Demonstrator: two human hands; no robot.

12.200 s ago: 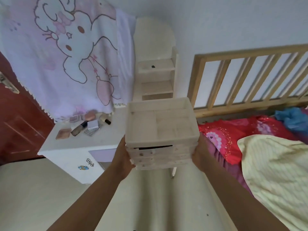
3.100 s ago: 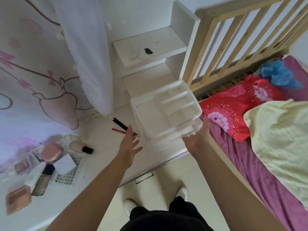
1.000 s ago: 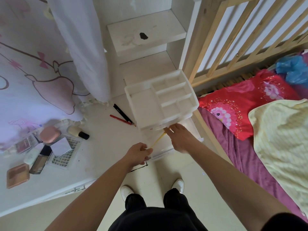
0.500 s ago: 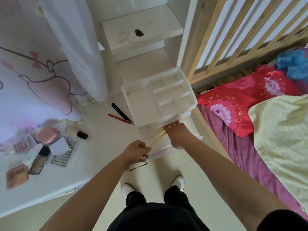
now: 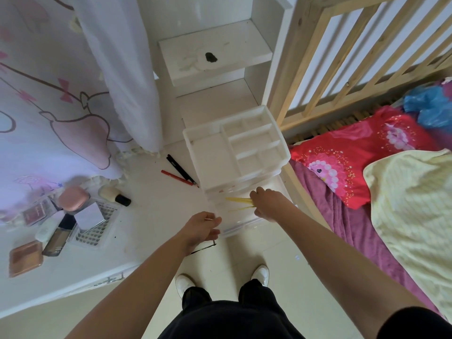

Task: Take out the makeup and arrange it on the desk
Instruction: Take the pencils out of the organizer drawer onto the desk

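Note:
A white drawer organizer (image 5: 212,155) stands at the desk's right end, its top tray of compartments empty. Its clear lower drawer (image 5: 241,222) is pulled out toward me. My right hand (image 5: 270,203) reaches into that drawer and pinches thin yellow pencils (image 5: 238,199). My left hand (image 5: 203,227) has curled fingers on the drawer's front left corner. A black pencil (image 5: 179,170) and a red pencil (image 5: 177,177) lie on the white desk (image 5: 151,211) left of the organizer.
More makeup lies at the desk's left: a pink compact (image 5: 73,198), a small bottle (image 5: 113,195), a lash tray (image 5: 94,227), palettes (image 5: 25,258). A cartoon cloth (image 5: 49,94) hangs behind, shelves (image 5: 212,57) stand at the back, and a bed (image 5: 367,167) is on the right.
The yellow pencils' visible ends have swung left, away from my left hand, and now lie flat over the drawer in my right hand. The left hand stays at the drawer front.

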